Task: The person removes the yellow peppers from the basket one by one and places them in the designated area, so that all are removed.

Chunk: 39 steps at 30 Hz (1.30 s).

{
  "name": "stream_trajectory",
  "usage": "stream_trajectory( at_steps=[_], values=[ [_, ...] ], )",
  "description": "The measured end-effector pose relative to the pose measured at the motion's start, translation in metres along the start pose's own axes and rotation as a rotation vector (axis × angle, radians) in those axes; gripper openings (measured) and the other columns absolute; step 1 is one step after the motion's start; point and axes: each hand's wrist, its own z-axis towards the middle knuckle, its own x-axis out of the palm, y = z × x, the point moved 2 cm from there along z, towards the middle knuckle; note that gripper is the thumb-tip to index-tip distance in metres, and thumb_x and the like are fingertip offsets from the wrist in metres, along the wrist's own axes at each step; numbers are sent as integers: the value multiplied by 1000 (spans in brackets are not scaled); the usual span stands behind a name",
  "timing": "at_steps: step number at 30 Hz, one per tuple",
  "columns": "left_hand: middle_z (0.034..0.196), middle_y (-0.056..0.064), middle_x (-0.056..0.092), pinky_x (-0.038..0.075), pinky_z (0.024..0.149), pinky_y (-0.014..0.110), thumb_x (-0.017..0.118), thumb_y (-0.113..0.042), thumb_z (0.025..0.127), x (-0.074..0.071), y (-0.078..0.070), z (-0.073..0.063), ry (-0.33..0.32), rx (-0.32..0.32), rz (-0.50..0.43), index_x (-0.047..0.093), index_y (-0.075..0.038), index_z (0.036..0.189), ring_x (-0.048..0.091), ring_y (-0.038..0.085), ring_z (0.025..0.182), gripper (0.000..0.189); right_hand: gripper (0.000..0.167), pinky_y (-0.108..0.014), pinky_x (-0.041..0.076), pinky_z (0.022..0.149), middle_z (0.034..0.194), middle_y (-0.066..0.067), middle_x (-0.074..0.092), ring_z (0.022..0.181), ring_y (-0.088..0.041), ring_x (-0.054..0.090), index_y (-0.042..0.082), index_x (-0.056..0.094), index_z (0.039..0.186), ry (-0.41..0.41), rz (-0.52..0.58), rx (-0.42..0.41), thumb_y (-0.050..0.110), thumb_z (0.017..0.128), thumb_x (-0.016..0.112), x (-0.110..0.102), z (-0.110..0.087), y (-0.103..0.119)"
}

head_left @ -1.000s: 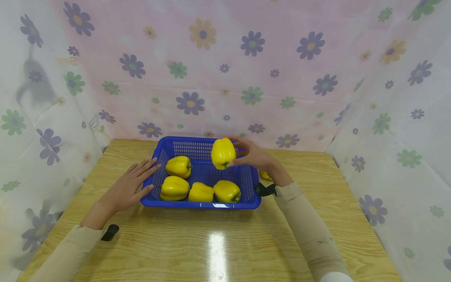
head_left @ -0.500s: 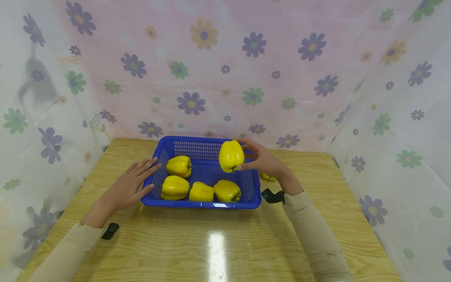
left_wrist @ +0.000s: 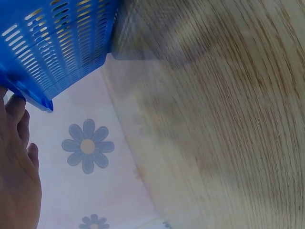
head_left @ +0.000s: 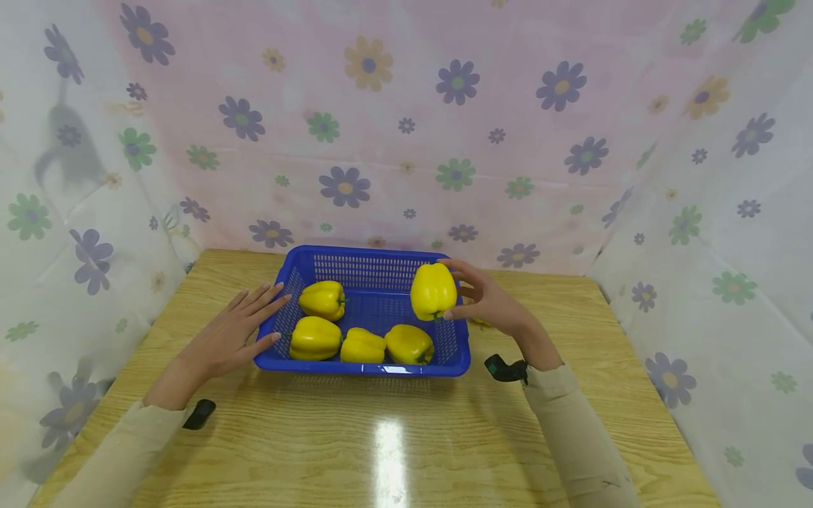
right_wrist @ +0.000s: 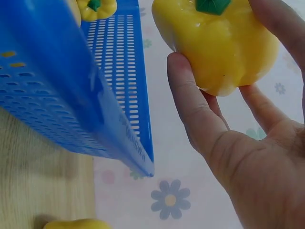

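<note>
My right hand (head_left: 492, 302) holds a yellow bell pepper (head_left: 434, 291) between thumb and fingers, above the right end of a blue plastic basket (head_left: 362, 369). In the right wrist view the held pepper (right_wrist: 224, 47) shows its green stem, with fingers on either side, higher than the basket's rim (right_wrist: 90, 90). My left hand (head_left: 222, 340) rests with straight, spread fingers on the basket's left rim. The left wrist view shows those fingers at the rim's edge (left_wrist: 28, 95). Inside the basket lie several more yellow peppers (head_left: 315, 339), along its left and front sides.
Another yellow pepper (right_wrist: 76, 224) lies on the wooden table (head_left: 305, 437) just right of the basket, mostly hidden behind my right hand in the head view. A flower-patterned cloth (head_left: 406, 176) hangs behind the table and along both sides.
My right hand has moved to the right and slightly nearer with the pepper, from over the basket's middle to its right end. The left hand and basket have stayed in place.
</note>
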Motion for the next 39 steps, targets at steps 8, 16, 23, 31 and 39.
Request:
stream_trajectory(
  at_steps=[8,16,23,31,39],
  values=[
    [169,13,22,7,127,55,54,-38,104,3,0,0,-1,-11,1,30,-15,162,19,41,155,66,89,-44,56,98,156,-13,40,134,-42,48,17,27,162,-13,10,-35,4,89,77,-1,-9,-9],
    [169,13,23,9,126,57,55,-39,104,3,-1,0,-5,-19,5,32,-14,161,19,41,155,66,87,-42,58,95,158,-13,36,131,-40,51,20,29,162,-29,62,-25,3,90,75,-2,-19,-14],
    [169,13,21,8,126,58,56,-43,103,1,-4,2,30,-76,-21,32,-14,161,18,41,155,69,85,-43,58,95,158,-14,36,129,-36,53,22,30,162,-46,72,-44,2,92,73,-6,-28,-19],
    [168,15,25,11,125,60,57,-42,102,2,-6,2,6,-74,-3,33,-12,161,21,42,154,70,86,-39,56,99,158,-13,37,131,-32,52,23,30,162,-109,40,-56,0,91,74,-16,-40,-28],
    [168,15,24,15,122,64,57,-39,103,2,-8,2,-12,-62,-18,32,-12,161,21,43,153,69,87,-32,57,96,160,-17,30,131,-24,52,20,24,163,-187,48,-21,2,93,72,-22,-55,-40]
  ],
)
